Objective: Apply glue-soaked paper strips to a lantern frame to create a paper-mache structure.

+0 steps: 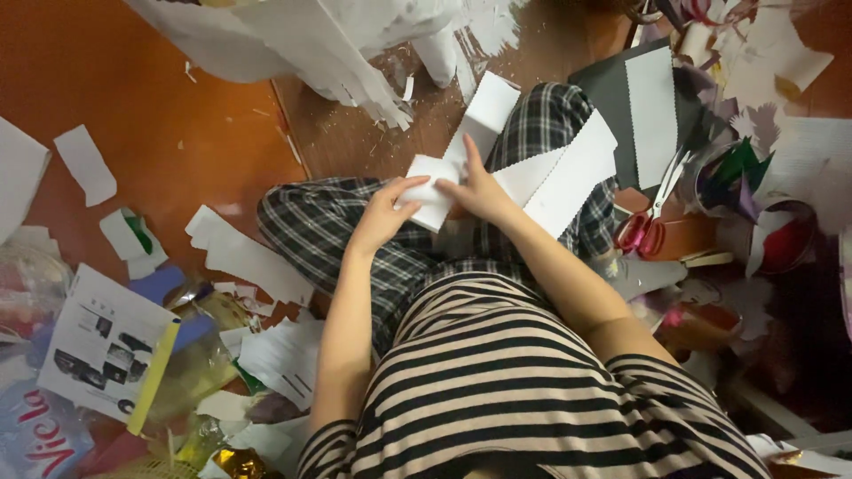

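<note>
A folded piece of white paper (435, 191) sits above the lap of a person seated cross-legged on an orange-brown floor (133, 89), near the middle of the view. Both hands are on it. The left hand (383, 213) pinches its lower left edge, thumb and fingers closed over the sheet. The right hand (479, 188) lies flat along the fold, fingers closed down on the paper, with the forefinger stretched along the crease.

The step in hand looks like pressing or sharpening a fold; the next move would seem to call for a steady hold from one hand while the other runs along the crease.

The paper is thin, stiff and matte. A longer white strip (568, 173) with a zigzag-cut edge drapes over the right knee, and it may be part of the same sheet, though the join is hidden.

The legs wear dark plaid trousers (311, 222); the torso wears a black-and-cream striped shirt (515, 381).

Toward the floor's right edge lie pink-handled scissors (652, 213) and a dark card (612, 89). The far edge holds a heap of shredded white paper (311, 44). The near left corner holds a printed leaflet (102, 341), scraps and shiny wrappers.
</note>
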